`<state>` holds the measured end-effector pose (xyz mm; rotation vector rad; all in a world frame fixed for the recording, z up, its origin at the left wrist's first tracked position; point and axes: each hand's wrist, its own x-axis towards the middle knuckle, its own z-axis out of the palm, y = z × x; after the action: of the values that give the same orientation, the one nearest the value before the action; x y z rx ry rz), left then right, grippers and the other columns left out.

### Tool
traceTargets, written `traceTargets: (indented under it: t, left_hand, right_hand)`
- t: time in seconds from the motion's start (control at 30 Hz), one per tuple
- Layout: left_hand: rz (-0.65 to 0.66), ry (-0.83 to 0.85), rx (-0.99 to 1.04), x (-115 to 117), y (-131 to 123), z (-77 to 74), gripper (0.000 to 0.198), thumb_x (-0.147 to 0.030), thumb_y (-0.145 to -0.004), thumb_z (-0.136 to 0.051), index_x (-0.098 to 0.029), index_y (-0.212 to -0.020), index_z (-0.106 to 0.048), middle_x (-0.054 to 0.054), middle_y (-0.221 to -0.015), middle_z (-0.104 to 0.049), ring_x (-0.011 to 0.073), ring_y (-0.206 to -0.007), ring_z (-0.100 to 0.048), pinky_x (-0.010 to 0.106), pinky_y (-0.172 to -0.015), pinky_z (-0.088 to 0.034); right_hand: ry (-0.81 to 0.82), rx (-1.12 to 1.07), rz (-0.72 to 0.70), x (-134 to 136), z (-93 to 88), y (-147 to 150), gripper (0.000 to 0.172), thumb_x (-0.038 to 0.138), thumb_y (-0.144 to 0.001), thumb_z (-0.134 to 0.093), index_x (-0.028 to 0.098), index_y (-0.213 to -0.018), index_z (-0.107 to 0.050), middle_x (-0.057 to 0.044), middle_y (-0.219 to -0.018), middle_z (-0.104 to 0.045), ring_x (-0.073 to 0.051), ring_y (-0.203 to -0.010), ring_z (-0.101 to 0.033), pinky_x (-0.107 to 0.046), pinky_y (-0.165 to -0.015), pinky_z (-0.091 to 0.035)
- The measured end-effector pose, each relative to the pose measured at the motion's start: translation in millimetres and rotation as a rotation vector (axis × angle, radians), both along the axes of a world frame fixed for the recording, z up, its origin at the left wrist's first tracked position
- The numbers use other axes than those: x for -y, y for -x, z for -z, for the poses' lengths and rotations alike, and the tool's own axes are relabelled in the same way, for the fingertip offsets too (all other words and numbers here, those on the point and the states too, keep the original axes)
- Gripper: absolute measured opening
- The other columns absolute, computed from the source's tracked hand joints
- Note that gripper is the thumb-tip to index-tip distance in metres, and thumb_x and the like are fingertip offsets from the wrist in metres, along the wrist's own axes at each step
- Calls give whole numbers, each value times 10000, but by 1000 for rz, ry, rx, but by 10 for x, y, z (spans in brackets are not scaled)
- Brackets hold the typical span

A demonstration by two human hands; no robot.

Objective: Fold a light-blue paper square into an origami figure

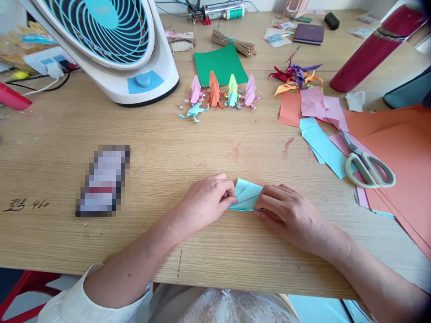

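Observation:
A small folded piece of light blue paper [248, 194] lies near the table's front edge, with diagonal creases across its face. My left hand [213, 197] pinches its left end between thumb and fingers. At the right end, my right hand [286, 211] grips the paper with the thumb below and the fingers on top, hiding that corner. Beyond the hands stands a row of folded paper figures: a pink one [195, 91], an orange one [214, 89], a green and blue one [232, 92] and a lilac one [250, 92]. A light blue figure [194, 111] sits before them.
To the right lie scissors [367, 166], light blue paper strips [325, 146] and large orange sheets [404, 179]. A red flask [373, 49] is at the far right. A fan [144, 85] stands back left, a blurred phone [103, 181] lies left, and a green sheet [220, 65] lies behind the figures.

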<state>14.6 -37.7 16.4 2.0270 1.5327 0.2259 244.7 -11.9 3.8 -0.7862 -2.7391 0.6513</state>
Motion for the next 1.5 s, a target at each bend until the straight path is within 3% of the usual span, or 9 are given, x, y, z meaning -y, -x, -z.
traceTargets:
  t: [0.2,0.33,0.43,0.53,0.7,0.93,1.1,1.27,1.5]
  left_hand:
    - [-9,-10,14,8,-5,5,116,-197,-887,-638,-187,-777,-599,-25,-820,-569,123,-714,-557,253,-640,-363]
    - [12,-80,49,47,9,50,72,-187,-891,-641,-197,-860,-576,-31,-864,-583,118,-735,-564,243,-655,-399]
    - [65,-196,18,127,12,113,47,-210,-938,-593,-209,-982,-609,-12,-942,-588,116,-759,-573,240,-650,-421]
    - [163,-381,-40,208,0,158,173,-165,-991,-488,-205,-991,-656,11,-934,-606,133,-853,-578,245,-708,-451]
    - [334,-601,-147,253,-16,148,226,-139,-1009,-450,-143,-1115,-649,56,-1042,-671,165,-885,-557,296,-779,-498]
    - [365,-580,-123,292,44,203,296,-161,-1010,-453,-118,-1272,-584,99,-1078,-674,203,-965,-585,368,-856,-530]
    - [268,-425,149,234,97,222,309,-82,-979,-440,-181,-1182,-651,78,-1068,-670,172,-976,-619,325,-845,-536]
    - [124,-367,317,210,133,207,339,-25,-954,-402,-176,-1115,-660,69,-1036,-671,141,-975,-639,272,-828,-539]
    - [312,-562,104,270,148,194,317,-84,-972,-475,-185,-1214,-652,88,-1192,-696,190,-1036,-621,360,-877,-548]
  right_hand:
    - [-30,19,39,20,6,1,89,151,-953,-502,174,-983,-583,-29,-845,-587,-172,-755,-526,-316,-719,-367]
    - [-86,31,32,39,18,-12,192,185,-980,-493,156,-1150,-576,-61,-908,-603,-194,-798,-547,-332,-754,-396]
    - [-162,53,3,64,7,-9,214,206,-1000,-473,150,-1173,-587,-68,-896,-588,-200,-777,-539,-339,-746,-402]
    - [-257,88,-7,97,-10,6,231,206,-999,-473,130,-1177,-597,-66,-855,-570,-204,-746,-533,-342,-704,-407]
    - [-389,175,32,154,-35,29,248,221,-992,-478,108,-1173,-605,-75,-845,-575,-209,-733,-532,-353,-664,-443]
    - [-451,264,62,192,-54,26,223,148,-947,-463,173,-1078,-642,-138,-975,-600,-267,-865,-537,-394,-669,-484]
    - [-488,275,94,183,5,-11,319,161,-931,-468,103,-1217,-596,-149,-992,-607,-269,-837,-535,-397,-677,-506]
    - [-508,277,74,173,14,-19,346,158,-906,-515,31,-1218,-594,-151,-956,-609,-265,-804,-528,-393,-655,-511]
    - [-497,250,79,160,-11,-21,331,146,-895,-537,34,-1201,-595,-142,-958,-613,-264,-810,-537,-397,-666,-508]
